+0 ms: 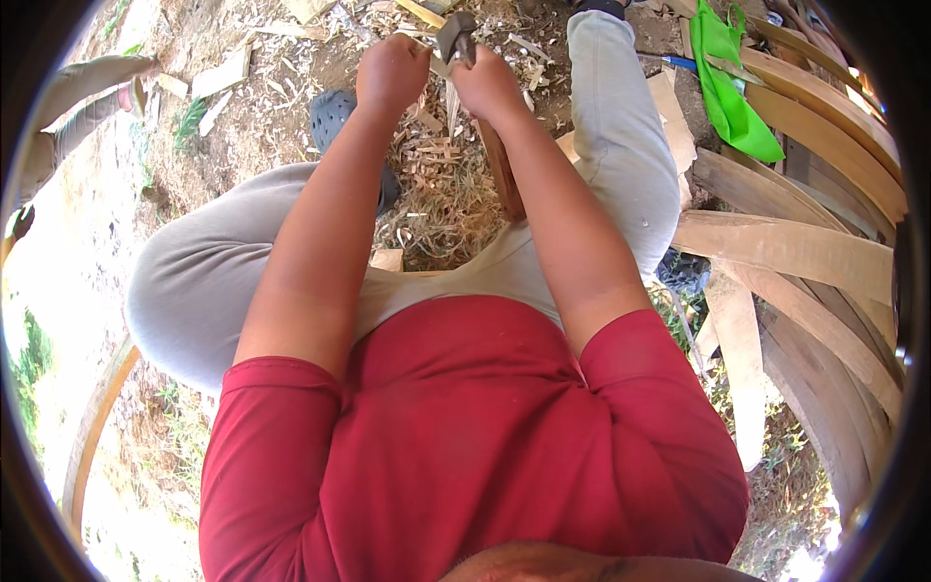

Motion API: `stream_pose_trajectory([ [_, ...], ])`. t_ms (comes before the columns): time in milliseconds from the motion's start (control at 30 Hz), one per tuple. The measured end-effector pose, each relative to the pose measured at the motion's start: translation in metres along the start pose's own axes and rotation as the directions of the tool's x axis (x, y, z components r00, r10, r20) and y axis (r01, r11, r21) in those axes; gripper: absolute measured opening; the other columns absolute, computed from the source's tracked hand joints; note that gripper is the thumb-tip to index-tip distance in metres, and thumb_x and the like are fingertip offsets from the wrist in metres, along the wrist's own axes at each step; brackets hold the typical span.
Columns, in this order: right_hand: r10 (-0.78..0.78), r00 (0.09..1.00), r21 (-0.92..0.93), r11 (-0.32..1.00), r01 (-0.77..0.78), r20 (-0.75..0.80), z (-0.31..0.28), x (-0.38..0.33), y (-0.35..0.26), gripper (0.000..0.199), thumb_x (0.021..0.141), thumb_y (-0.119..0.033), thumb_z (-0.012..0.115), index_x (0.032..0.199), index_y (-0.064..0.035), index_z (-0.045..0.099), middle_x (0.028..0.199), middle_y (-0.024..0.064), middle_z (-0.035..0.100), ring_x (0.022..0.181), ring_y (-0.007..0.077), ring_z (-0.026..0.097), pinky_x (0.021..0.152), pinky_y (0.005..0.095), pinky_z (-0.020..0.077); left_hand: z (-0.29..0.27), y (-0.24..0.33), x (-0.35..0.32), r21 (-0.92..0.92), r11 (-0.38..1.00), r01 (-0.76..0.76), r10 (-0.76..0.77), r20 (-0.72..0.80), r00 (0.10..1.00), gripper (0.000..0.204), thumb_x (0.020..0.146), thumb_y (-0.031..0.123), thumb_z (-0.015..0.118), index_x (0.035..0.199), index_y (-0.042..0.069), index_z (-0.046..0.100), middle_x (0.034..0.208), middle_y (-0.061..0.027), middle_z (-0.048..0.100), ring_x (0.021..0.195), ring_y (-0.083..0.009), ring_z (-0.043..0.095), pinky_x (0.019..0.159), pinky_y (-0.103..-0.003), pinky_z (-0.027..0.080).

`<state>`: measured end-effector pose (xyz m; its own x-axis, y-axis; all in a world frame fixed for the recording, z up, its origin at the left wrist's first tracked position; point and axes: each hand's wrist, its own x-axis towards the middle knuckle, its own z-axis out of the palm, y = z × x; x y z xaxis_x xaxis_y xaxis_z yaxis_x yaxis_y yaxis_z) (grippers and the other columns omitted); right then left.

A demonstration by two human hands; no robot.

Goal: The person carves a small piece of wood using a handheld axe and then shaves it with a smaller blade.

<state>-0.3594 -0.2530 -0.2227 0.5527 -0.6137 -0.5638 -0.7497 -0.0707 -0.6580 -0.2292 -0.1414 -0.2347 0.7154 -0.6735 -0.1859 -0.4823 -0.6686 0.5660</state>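
Gripping one hammer [454, 37] together, two clenched hands, left hand [390, 73] and right hand [487, 85], above one wooden stick [501, 173]

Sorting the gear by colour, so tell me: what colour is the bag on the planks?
Bright green bag, head view.

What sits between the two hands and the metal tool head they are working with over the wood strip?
Nothing visible does. The left hand and right hand close in from either side of the metal tool head, at the top of the wood strip. Whether the fingers grip its handle is hidden.
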Motion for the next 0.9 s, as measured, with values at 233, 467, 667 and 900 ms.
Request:
stream_pose_trajectory([
  [233,-0.078,0.997,-0.13,0.989,0.075,-0.013,0.002,-0.013,-0.012,0.036,0.097,-0.026,0.061,0.123,-0.0024,0.066,0.106,0.0247,0.075,0.105,0.0416,0.073,0.092,0.0508,0.057,-0.001,-0.004,-0.002,-0.037,0.999,-0.025,0.023,-0.061,0.998,0.03,0.09,0.037,0.077,0.091,0.007,0.078,0.085,-0.0191,0.076,0.084,-0.0402,0.073,0.078,-0.049,0.058],
  [467,-0.058,0.998,-0.197,0.978,0.063,0.031,0.004,-0.009,-0.005,0.036,0.097,-0.024,0.061,0.126,-0.0033,0.066,0.109,0.024,0.075,0.104,0.0409,0.074,0.091,0.0511,0.058,-0.007,0.003,0.0,-0.029,0.998,0.057,-0.056,0.023,0.998,0.035,0.093,0.041,0.075,0.101,0.007,0.078,0.097,-0.0186,0.077,0.095,-0.0393,0.074,0.085,-0.047,0.058],
  [667,-0.061,0.997,-0.277,0.958,0.071,0.042,0.011,-0.006,0.014,0.037,0.099,-0.025,0.059,0.129,-0.0051,0.065,0.109,0.0238,0.075,0.104,0.04,0.074,0.091,0.0508,0.0579,-0.002,0.005,0.001,0.014,1.0,-0.013,0.013,-0.013,1.0,0.031,0.092,0.038,0.077,0.099,0.008,0.079,0.091,-0.0172,0.077,0.089,-0.0385,0.074,0.082,-0.048,0.058],
  [900,-0.138,0.99,-0.192,0.973,0.129,-0.033,0.015,-0.011,0.007,0.038,0.097,-0.026,0.063,0.128,-0.0056,0.065,0.108,0.0232,0.076,0.104,0.0413,0.073,0.091,0.0517,0.0568,-0.001,0.002,0.004,0.007,1.0,-0.024,0.024,-0.037,0.999,0.029,0.09,0.037,0.078,0.094,0.008,0.079,0.086,-0.0156,0.076,0.084,-0.037,0.073,0.077,-0.048,0.058],
])
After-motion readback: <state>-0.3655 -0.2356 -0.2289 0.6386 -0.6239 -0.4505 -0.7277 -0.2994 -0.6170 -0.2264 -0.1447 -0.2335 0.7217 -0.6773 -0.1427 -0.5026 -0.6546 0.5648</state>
